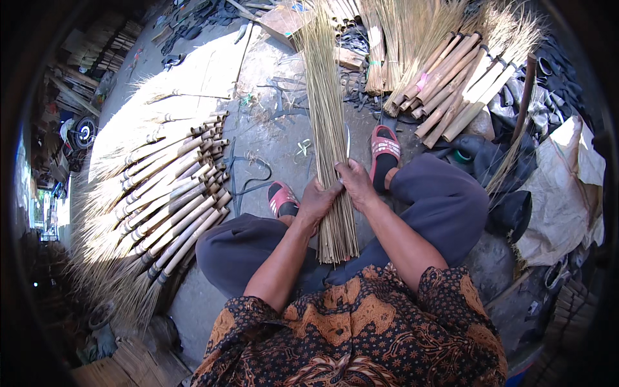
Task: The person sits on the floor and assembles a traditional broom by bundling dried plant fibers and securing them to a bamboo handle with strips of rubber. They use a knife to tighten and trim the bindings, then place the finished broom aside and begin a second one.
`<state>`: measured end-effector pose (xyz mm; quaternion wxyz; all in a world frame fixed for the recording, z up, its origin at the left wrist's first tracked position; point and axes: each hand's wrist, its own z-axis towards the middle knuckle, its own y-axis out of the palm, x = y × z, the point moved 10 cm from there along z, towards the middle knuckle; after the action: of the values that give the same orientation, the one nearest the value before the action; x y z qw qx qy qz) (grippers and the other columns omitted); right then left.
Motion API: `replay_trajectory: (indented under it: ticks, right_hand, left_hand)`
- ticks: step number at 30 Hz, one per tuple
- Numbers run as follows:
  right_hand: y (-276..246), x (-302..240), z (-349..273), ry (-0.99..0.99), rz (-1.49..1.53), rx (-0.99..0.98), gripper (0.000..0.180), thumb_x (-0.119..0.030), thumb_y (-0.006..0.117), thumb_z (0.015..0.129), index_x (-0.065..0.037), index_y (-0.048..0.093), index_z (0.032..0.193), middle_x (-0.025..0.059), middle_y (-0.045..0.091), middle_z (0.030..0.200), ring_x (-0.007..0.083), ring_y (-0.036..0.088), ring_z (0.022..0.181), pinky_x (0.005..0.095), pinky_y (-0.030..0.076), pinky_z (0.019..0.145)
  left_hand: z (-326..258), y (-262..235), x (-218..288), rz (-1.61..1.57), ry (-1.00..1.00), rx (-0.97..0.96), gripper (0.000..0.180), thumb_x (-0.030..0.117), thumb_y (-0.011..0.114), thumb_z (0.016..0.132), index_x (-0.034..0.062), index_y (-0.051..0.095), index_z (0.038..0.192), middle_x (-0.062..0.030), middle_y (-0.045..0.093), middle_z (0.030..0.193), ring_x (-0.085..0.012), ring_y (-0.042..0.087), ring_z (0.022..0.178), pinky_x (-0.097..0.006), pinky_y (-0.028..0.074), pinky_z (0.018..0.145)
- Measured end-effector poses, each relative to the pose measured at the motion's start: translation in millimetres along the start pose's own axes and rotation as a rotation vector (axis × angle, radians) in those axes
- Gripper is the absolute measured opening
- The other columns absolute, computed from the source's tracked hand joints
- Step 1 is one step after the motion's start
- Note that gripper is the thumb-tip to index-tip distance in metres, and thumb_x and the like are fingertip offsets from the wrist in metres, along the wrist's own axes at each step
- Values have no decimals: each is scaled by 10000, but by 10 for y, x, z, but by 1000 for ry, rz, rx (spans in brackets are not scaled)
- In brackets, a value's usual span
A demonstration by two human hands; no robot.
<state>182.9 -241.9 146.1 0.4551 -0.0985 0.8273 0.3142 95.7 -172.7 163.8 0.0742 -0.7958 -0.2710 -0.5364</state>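
Observation:
A long bundle of thin palm-rib broom sticks (327, 97) stretches from between my legs toward the far side. Its cut butt ends point at my body and its fine tips fan out far away. My left hand (317, 200) is wrapped round the bundle's left side. From the right, my right hand (355, 182) grips the same bundle, and the two thumbs come close together over its top. A narrow, pale, blade-like piece (349, 140) sticks up beside the bundle at my right hand; its lower end is hidden.
Stacked brooms (174, 193) with bamboo handles lie on the left. More bamboo-handled brooms (451, 84) and loose bristle bundles (375, 51) are at the far right. Dark rubber scraps (496, 155) and a whitish sack (558, 193) sit on the right. Black strips (255, 177) litter the floor.

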Motion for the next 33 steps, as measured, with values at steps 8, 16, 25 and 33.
replay_trajectory:
  ticks: [8, 16, 25, 33]
  right_hand:
    - [93, -8, -37, 19, 101, -55, 336, -271, 680, 1039, 17, 648, 1209, 59, 710, 1020, 126, 679, 887, 297, 559, 812]
    - [48, 71, -49, 47, 171, -30, 312, -217, 684, 1032, 12, 624, 1234, 71, 712, 1043, 156, 700, 912, 318, 577, 826]
    - [22, 103, 4, 56, 216, -17, 275, -201, 669, 1029, 10, 617, 1199, 99, 706, 1027, 184, 716, 859, 346, 609, 754]
    - [-130, -105, -38, 70, 69, 106, 130, -161, 593, 1035, -56, 577, 1111, 51, 629, 844, 154, 638, 655, 334, 570, 569]
  left_hand:
    - [91, -75, -56, -40, -5, 18, 276, 218, 690, 1046, -2, 645, 1207, -59, 735, 974, -133, 714, 786, -300, 593, 688]
    - [64, -106, -46, -22, -7, 15, 237, 204, 653, 1067, 3, 651, 1193, -64, 742, 949, -136, 711, 751, -304, 585, 655]
    - [24, -122, 31, 0, -8, 30, 247, 229, 672, 1060, 4, 683, 1163, -59, 741, 966, -131, 701, 737, -304, 582, 656]
    - [38, -314, 22, -81, -74, 134, 230, 270, 700, 1040, 57, 616, 1063, -14, 615, 780, -125, 617, 596, -287, 537, 534]
